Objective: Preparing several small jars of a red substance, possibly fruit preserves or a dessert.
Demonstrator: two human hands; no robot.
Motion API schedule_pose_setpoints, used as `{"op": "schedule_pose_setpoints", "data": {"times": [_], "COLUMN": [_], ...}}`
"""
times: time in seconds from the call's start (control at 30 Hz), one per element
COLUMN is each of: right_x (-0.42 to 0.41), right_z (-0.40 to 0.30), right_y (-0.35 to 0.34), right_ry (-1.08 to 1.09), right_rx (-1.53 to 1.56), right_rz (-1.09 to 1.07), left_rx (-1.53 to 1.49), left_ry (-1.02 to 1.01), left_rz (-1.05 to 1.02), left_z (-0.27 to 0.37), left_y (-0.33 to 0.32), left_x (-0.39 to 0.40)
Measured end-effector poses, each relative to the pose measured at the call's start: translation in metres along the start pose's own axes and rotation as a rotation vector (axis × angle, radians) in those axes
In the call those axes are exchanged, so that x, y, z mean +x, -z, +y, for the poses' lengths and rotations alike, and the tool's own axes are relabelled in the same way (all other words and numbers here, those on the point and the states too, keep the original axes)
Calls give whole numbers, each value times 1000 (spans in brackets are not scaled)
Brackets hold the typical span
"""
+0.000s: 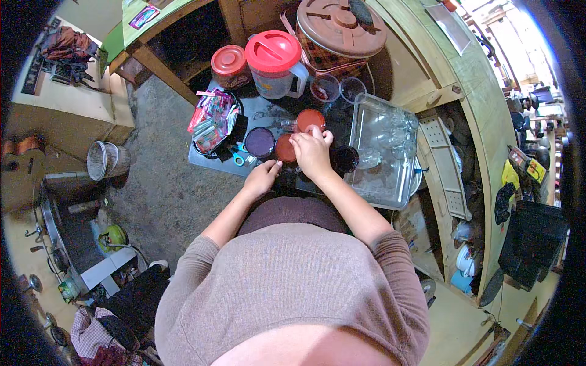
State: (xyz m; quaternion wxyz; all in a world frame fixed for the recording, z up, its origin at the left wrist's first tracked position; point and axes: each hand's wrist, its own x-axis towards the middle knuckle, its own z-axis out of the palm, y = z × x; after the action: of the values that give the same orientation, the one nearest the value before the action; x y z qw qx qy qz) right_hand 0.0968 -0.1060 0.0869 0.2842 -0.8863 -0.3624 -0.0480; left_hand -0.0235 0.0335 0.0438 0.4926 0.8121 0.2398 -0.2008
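My right hand (313, 153) is over a glass of orange-red drink (284, 150), covering part of its rim. Its fingertips reach the near edge of another orange-red drink (311, 119) just beyond; any grip is hidden. My left hand (263, 177) is low at the near side of the first glass, thumb and forefinger close together. Whether it pinches something small there is unclear. A glass of purple drink (259, 142) stands left of these, and a glass of very dark drink (344, 159) is right of my right wrist. Blue-handled scissors (238, 157) lie beside the purple drink.
A black basket of colourful sachets (214, 121) sits at the table's left. Behind are a red-lidded jar (229, 61), a red-lidded pitcher (274, 59), two clear cups (325, 87) and a large brown-lidded container (341, 25). At right, a clear plastic tray (377, 194) holds several glasses.
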Motion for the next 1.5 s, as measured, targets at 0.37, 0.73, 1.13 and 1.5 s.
{"op": "schedule_pose_setpoints", "data": {"times": [0.37, 0.73, 1.13, 1.5], "right_x": [4, 10, 9, 9], "right_z": [-3, -4, -1, 1], "right_y": [3, 10, 5, 4], "right_ry": [-24, -45, -12, 69], "right_rx": [40, 44, 55, 123], "right_rz": [36, 22, -38, -57], "left_rx": [10, -9, -9, -19], "left_ry": [-20, -4, 0, -86], "left_rz": [3, -2, -13, 75], "left_z": [0, -4, -3, -9], "left_y": [0, -3, -1, -7], "left_x": [0, 3, 2, 2]}}
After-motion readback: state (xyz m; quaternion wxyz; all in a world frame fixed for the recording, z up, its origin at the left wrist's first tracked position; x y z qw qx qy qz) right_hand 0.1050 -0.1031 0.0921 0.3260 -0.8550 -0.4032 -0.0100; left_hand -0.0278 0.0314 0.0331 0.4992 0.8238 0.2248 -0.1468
